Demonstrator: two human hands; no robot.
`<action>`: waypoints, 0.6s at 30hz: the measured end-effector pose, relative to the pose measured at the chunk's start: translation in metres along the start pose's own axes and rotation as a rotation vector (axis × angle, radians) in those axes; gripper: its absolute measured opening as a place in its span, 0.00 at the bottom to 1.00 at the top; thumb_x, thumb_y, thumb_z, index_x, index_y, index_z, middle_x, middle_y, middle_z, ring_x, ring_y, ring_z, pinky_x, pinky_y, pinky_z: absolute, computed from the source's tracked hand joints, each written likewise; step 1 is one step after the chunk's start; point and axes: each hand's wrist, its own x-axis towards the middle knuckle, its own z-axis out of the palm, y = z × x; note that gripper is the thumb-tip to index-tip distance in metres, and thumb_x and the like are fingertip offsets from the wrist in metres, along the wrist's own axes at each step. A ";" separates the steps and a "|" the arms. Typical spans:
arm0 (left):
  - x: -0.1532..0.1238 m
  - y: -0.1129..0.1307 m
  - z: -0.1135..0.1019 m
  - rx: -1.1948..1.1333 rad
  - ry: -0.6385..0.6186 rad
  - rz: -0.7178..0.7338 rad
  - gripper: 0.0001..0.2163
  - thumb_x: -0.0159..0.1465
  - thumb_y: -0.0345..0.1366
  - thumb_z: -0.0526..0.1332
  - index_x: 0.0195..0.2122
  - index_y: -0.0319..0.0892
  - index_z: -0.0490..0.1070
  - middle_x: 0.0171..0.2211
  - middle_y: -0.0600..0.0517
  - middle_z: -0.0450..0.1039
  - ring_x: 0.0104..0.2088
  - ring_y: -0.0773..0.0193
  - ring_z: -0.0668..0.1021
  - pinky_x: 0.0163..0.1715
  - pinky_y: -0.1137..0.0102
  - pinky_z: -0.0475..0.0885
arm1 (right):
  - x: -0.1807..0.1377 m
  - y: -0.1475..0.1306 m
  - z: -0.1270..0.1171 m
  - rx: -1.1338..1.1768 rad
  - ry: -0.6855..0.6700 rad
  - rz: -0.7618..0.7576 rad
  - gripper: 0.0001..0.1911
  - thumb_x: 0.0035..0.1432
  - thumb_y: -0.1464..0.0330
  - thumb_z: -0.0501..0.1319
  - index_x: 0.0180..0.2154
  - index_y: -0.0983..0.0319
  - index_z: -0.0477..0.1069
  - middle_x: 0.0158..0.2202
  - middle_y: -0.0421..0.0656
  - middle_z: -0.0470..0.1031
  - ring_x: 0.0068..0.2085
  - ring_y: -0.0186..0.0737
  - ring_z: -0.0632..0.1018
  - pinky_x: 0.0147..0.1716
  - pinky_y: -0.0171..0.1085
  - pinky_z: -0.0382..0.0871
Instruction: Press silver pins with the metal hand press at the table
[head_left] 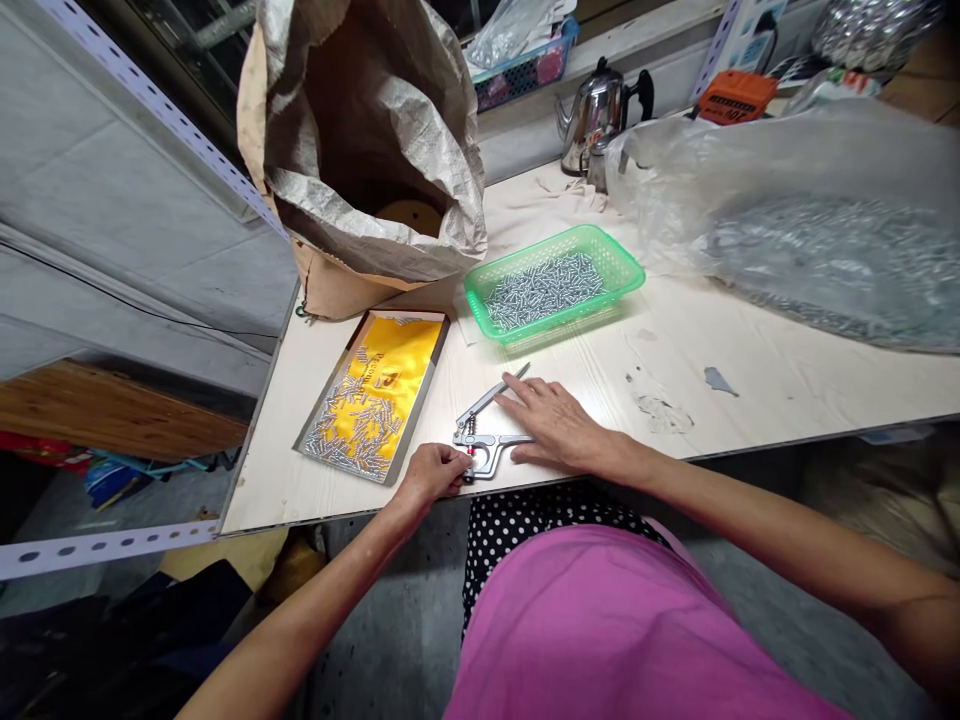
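Observation:
Near the front edge of the table lies a pair of silver snap-fastener pliers (489, 441), its two handles spread apart and a spring showing between them. My right hand (559, 425) is on the handles, fingertips over the upper one and thumb by the lower one. At the jaw end, beside a small red part, my left hand (435, 472) has thumb and fingers pinched together; whatever is between them is too small to make out. Just left of that hand, a shallow tray (411, 345) with a yellow lining holds many small metal pins, mostly in its near half.
Behind the pliers stands a green plastic basket (555, 240) of small metal pieces. A large open sack (375, 250) rises at the back left. A clear plastic bag (825, 235) of metal parts covers the right side. Farther back are a metal kettle (596, 115) and an orange box (737, 97).

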 end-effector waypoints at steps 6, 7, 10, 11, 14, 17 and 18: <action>0.000 -0.009 0.001 0.024 -0.003 0.035 0.07 0.54 0.36 0.66 0.24 0.38 0.74 0.16 0.58 0.68 0.19 0.69 0.71 0.24 0.74 0.69 | 0.023 0.021 0.002 -0.037 -0.083 -0.075 0.48 0.44 0.52 0.72 0.60 0.67 0.58 0.59 0.58 0.63 0.60 0.60 0.62 0.56 0.55 0.56; 0.000 -0.010 0.001 0.030 -0.006 0.045 0.08 0.54 0.37 0.66 0.23 0.39 0.73 0.16 0.58 0.68 0.19 0.70 0.70 0.24 0.74 0.68 | 0.025 0.021 0.003 -0.047 -0.077 -0.084 0.48 0.43 0.51 0.72 0.59 0.68 0.59 0.57 0.57 0.65 0.57 0.59 0.65 0.55 0.54 0.58; 0.003 -0.014 0.001 0.046 -0.015 0.065 0.09 0.54 0.39 0.66 0.22 0.39 0.72 0.15 0.58 0.67 0.19 0.70 0.69 0.24 0.74 0.67 | 0.029 0.020 0.005 -0.072 -0.075 -0.098 0.45 0.41 0.51 0.73 0.55 0.69 0.63 0.52 0.55 0.68 0.51 0.55 0.68 0.51 0.49 0.60; 0.004 -0.016 0.001 0.049 -0.015 0.068 0.09 0.54 0.39 0.65 0.23 0.39 0.72 0.16 0.58 0.67 0.19 0.70 0.69 0.24 0.74 0.66 | 0.030 0.019 0.005 -0.079 -0.079 -0.096 0.44 0.42 0.52 0.73 0.54 0.69 0.64 0.51 0.55 0.68 0.50 0.54 0.68 0.50 0.49 0.60; 0.005 -0.021 0.000 0.128 -0.002 0.112 0.11 0.56 0.42 0.63 0.24 0.39 0.72 0.18 0.56 0.68 0.21 0.68 0.70 0.24 0.73 0.65 | 0.028 0.015 0.002 -0.087 -0.098 -0.079 0.38 0.44 0.54 0.73 0.50 0.69 0.67 0.49 0.54 0.68 0.48 0.53 0.67 0.49 0.47 0.61; -0.001 -0.023 -0.002 0.356 0.124 0.277 0.14 0.61 0.44 0.60 0.24 0.39 0.73 0.23 0.52 0.71 0.26 0.64 0.73 0.29 0.71 0.67 | 0.023 0.011 -0.005 -0.076 -0.113 -0.072 0.28 0.48 0.58 0.71 0.46 0.69 0.69 0.47 0.53 0.69 0.48 0.51 0.67 0.46 0.44 0.61; -0.005 -0.023 -0.002 0.433 0.197 0.359 0.15 0.62 0.44 0.59 0.26 0.39 0.73 0.26 0.51 0.72 0.30 0.62 0.74 0.32 0.70 0.68 | 0.021 0.009 -0.006 -0.070 -0.115 -0.072 0.26 0.50 0.59 0.71 0.45 0.69 0.70 0.46 0.52 0.69 0.47 0.50 0.67 0.45 0.43 0.61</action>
